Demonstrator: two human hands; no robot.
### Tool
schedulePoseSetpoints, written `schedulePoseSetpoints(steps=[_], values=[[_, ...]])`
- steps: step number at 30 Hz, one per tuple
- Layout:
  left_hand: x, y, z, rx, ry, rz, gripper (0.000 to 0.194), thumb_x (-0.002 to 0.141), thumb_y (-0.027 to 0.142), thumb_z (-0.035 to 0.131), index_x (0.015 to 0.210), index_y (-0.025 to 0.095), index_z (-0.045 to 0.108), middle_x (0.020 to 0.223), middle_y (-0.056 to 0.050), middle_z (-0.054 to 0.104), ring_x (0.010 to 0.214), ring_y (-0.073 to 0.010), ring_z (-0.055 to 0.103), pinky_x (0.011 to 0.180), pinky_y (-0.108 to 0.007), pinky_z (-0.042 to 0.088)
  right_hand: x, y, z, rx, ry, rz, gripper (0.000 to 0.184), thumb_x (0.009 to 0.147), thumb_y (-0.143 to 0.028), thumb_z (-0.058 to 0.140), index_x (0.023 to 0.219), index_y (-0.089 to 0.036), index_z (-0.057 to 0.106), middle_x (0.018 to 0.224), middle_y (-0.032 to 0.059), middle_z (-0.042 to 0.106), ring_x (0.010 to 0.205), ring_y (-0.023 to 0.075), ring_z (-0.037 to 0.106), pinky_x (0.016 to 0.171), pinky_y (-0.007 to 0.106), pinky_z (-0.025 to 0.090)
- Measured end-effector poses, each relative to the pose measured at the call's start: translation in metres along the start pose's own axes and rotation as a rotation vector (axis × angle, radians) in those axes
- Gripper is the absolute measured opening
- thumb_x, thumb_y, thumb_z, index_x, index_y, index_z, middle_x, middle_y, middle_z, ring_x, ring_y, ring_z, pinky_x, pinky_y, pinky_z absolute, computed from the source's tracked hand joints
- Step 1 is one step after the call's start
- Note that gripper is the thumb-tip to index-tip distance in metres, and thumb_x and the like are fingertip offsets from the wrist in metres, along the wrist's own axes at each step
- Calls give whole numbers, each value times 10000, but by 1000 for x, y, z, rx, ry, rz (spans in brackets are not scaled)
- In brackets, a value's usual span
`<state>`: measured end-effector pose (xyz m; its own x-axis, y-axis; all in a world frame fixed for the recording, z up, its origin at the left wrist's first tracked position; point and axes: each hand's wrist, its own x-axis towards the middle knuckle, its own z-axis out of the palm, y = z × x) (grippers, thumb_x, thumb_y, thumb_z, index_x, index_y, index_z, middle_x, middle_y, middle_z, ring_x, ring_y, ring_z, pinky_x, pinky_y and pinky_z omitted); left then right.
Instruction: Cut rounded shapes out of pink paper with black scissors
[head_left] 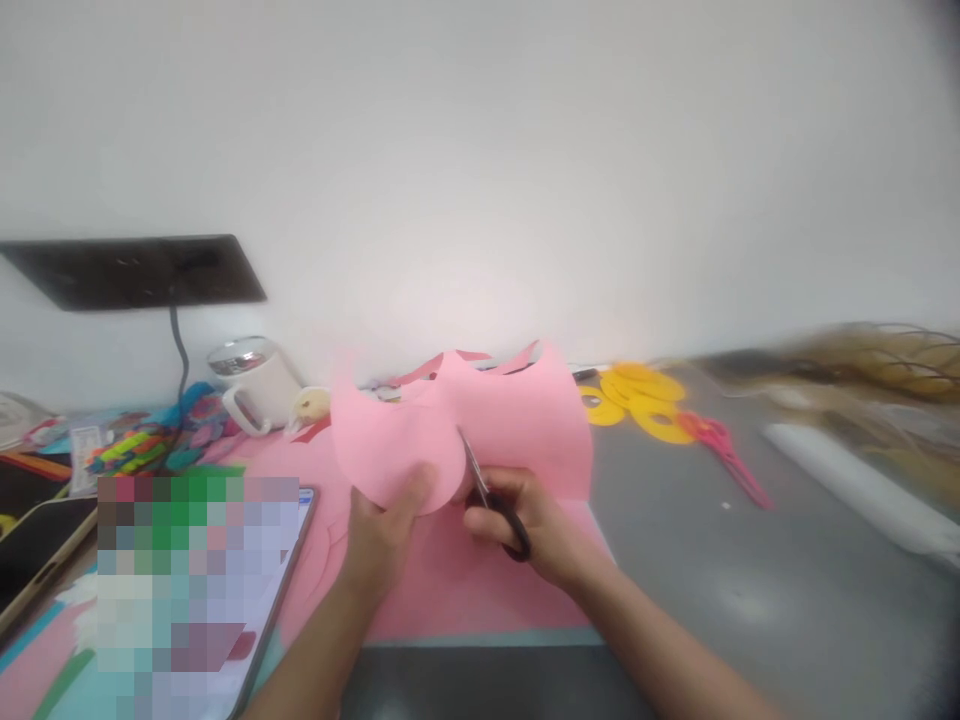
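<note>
My left hand (pixel 390 515) pinches a sheet of pink paper (pixel 517 420) near its lower left, thumb on top and the other fingers hidden behind. The sheet stands up from the table, curled, with curved cut-outs along its top edge. In my right hand (pixel 517 520) is a pair of scissors (pixel 506 522) with black handles, its blades pointing up and left into the paper. The blades lie along a curved cut beside a rounded lobe of the sheet. More pink sheets lie flat under both hands.
A tablet (pixel 277 590), partly pixelated, lies at the left, with a white mug (pixel 259 385) behind it. Yellow paper rings (pixel 645 395), pink scissors (pixel 727 460) and a white roll (pixel 855 490) are on the right. A dark panel (pixel 142 272) hangs on the wall.
</note>
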<state>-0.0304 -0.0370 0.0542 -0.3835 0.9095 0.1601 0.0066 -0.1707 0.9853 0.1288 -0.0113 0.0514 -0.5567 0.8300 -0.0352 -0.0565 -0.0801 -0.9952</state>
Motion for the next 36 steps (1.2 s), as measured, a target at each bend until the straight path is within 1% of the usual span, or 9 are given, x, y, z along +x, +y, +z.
schedulePoseSetpoints(steps=[2, 6, 9, 13, 19, 24, 29, 33, 36], values=[[0, 2, 2, 8, 27, -12, 504, 620, 332, 779, 1069, 147, 641, 907, -74, 708, 955, -261, 646, 893, -379, 506, 0, -2, 2, -5, 8, -1, 288, 719, -346, 716, 635, -176, 498, 548, -61, 359, 520, 80, 294, 478, 220, 238], [0, 1, 6, -36, 45, -51, 598, 587, 342, 800, 1126, 163, 612, 933, -71, 694, 936, -263, 645, 874, -407, 515, 0, -2, 1, -14, -6, 1, 299, 737, -352, 702, 629, -173, 490, 548, -60, 368, 520, 78, 295, 480, 218, 233], [0, 0, 6, -14, 58, -58, 656, 594, 366, 795, 1181, 167, 581, 1057, -98, 680, 1032, -275, 618, 929, -419, 483, 0, -1, -2, -35, -15, 6, 275, 727, -339, 715, 662, -170, 508, 571, -58, 366, 540, 81, 305, 487, 215, 233], [0, -1, 4, 31, 2, -62, 655, 625, 397, 772, 1204, 172, 564, 1190, -120, 634, 1120, -288, 578, 945, -416, 479, 0, -1, -6, -66, -17, -26, 253, 715, -325, 734, 712, -171, 534, 627, -51, 364, 581, 87, 304, 506, 211, 242], [-1, -2, 3, 26, -13, -49, 677, 625, 403, 774, 1219, 164, 556, 1159, -123, 649, 1087, -284, 595, 912, -400, 505, -1, -1, -7, -73, -42, -15, 275, 741, -379, 709, 719, -178, 521, 634, -45, 385, 584, 93, 323, 511, 213, 254], [-2, -1, 4, 25, -12, -49, 679, 628, 401, 770, 1226, 164, 551, 1141, -120, 655, 1085, -284, 595, 936, -426, 489, 1, 0, -9, -66, -52, -21, 349, 675, -414, 767, 691, -181, 507, 631, -48, 391, 579, 93, 324, 513, 216, 259], [-3, 3, 5, 83, 30, -38, 637, 635, 403, 756, 1199, 168, 574, 1147, -122, 657, 1116, -307, 584, 910, -418, 508, 3, -1, -14, -65, -95, -35, 341, 676, -440, 764, 735, -177, 554, 635, -44, 383, 581, 97, 327, 512, 221, 255], [-2, 2, 3, 89, -31, -65, 658, 645, 414, 752, 1223, 172, 551, 1169, -129, 647, 1104, -300, 591, 908, -430, 510, 4, -1, -19, -47, -132, -10, 345, 679, -454, 758, 782, -169, 594, 660, -31, 406, 608, 107, 362, 531, 227, 283], [-1, 1, 2, 134, -18, -69, 634, 649, 422, 748, 1199, 164, 567, 1169, -130, 647, 1098, -288, 596, 919, -413, 506, 4, 0, -20, -65, -124, 13, 348, 681, -459, 757, 775, -169, 588, 658, -30, 423, 606, 108, 377, 531, 228, 292]])
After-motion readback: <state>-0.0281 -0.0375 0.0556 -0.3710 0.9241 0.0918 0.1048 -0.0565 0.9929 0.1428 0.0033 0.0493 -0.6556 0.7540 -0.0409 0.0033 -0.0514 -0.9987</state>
